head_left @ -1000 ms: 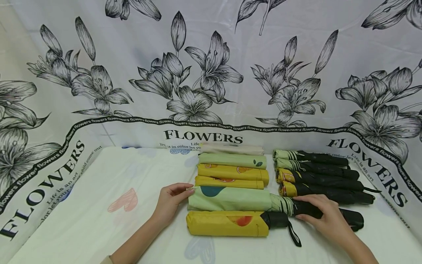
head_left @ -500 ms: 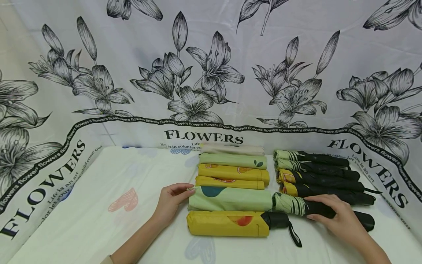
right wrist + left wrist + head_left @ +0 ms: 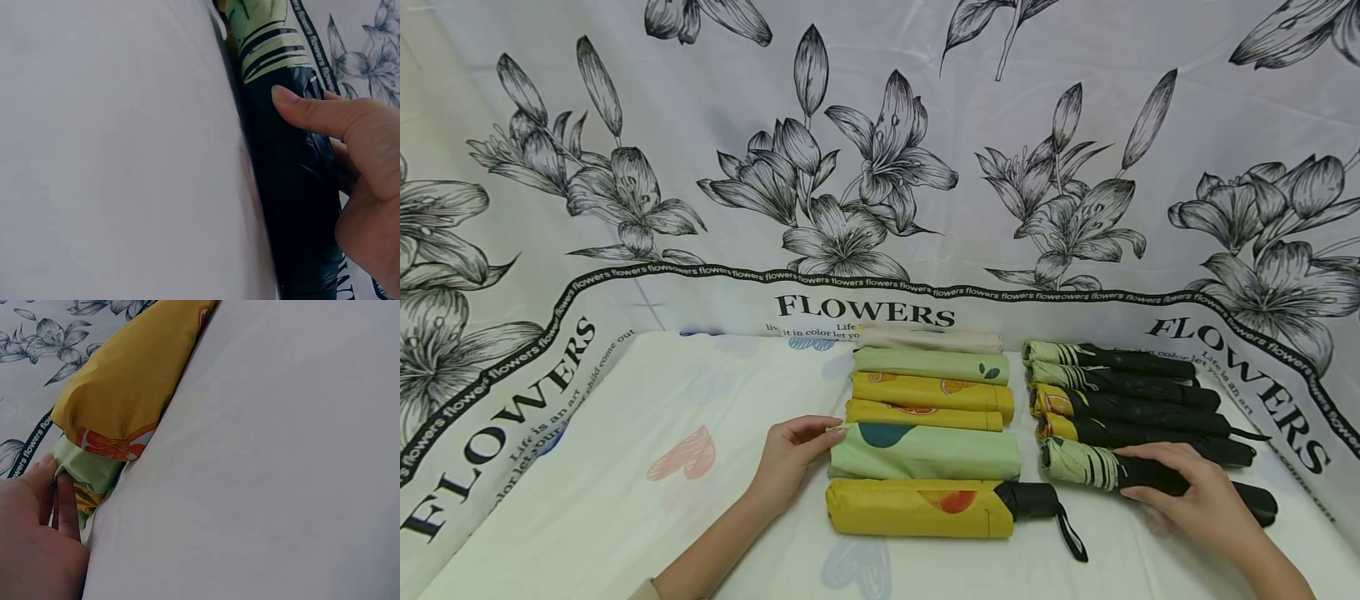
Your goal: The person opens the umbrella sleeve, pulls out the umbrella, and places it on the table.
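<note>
My left hand (image 3: 797, 458) pinches the left end of a light green umbrella sleeve (image 3: 940, 454) with a dark teal patch. In the left wrist view, thumb and fingers hold a corner of that green cloth. My right hand (image 3: 1187, 492) grips a folded umbrella (image 3: 1078, 464), black with a light green striped end, thumb on its near side. That umbrella lies to the right of the sleeve, apart from it. Just in front of the sleeve lies a yellow umbrella (image 3: 917, 508) in its cover, its black handle and wrist strap pointing right.
Behind the green sleeve lie two yellow sleeves (image 3: 932, 393), a green sleeve (image 3: 925, 363) and a pale sleeve (image 3: 925, 338). Several folded black umbrellas (image 3: 1150, 412) form a row at the right. A flower-printed curtain (image 3: 880, 167) hangs behind the white cloth (image 3: 737, 392).
My right hand has moved right with the black and green umbrella, whose striped end came out of the green sleeve. My left hand stays at the sleeve's left end.
</note>
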Demonstrator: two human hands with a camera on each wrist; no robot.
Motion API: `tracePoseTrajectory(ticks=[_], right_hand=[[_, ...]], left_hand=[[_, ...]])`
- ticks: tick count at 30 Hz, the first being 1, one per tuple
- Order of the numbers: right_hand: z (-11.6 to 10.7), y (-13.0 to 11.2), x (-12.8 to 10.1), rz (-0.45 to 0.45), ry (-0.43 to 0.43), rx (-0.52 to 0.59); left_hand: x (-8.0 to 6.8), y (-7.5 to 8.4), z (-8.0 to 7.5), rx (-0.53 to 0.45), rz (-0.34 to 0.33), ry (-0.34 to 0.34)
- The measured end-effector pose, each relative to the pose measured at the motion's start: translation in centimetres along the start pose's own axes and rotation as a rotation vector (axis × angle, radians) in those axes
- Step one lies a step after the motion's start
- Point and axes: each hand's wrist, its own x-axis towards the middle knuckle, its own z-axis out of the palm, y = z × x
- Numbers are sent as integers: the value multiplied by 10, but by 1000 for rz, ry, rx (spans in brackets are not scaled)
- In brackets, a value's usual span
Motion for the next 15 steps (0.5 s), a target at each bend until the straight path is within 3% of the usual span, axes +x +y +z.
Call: tracePoseTrajectory(ticks=[15], right_hand=[[2, 7, -3, -11, 18, 5]], left_hand=[[0, 1, 0, 1, -8, 3]])
